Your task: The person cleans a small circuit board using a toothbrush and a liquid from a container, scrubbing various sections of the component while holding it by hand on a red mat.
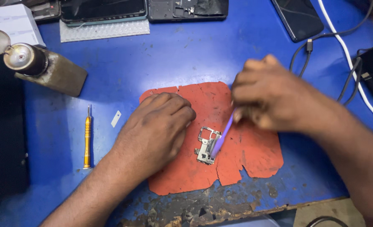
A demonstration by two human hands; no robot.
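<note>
from the head camera we look down at a blue worktop [186, 59]. near its front edge lies a torn red mat [245, 147]. the paint on the worktop is worn off along that front edge.

on the mat sits a small circuit board [206, 145], silver and grey, a little in front of the mat's middle. our left hand [157, 130] rests on the mat just to the left of the board. its fingers are curled in and the fingertips sit close by the board's left side. we cannot tell if they press on the board or hold anything.

our right hand [266, 94] is over the far right part of the mat. its fingers are pinched tight around a thin purple tool [222, 136]. the tool slants down to the left and its tip lies on the board.

toward the left edge of the worktop lies a small yellow screwdriver [87, 138], pointing to the back. just beside it is a little white strip [116, 119]. at the far left corner stands a round metal bottle [24, 59] on a brown block [62, 75].

along the far edge lie opened phones [144, 9] and a bubble sheet [104, 29]. a dark phone [298, 17] lies at the far right, with black and white cables [342, 46] beside it.
</note>
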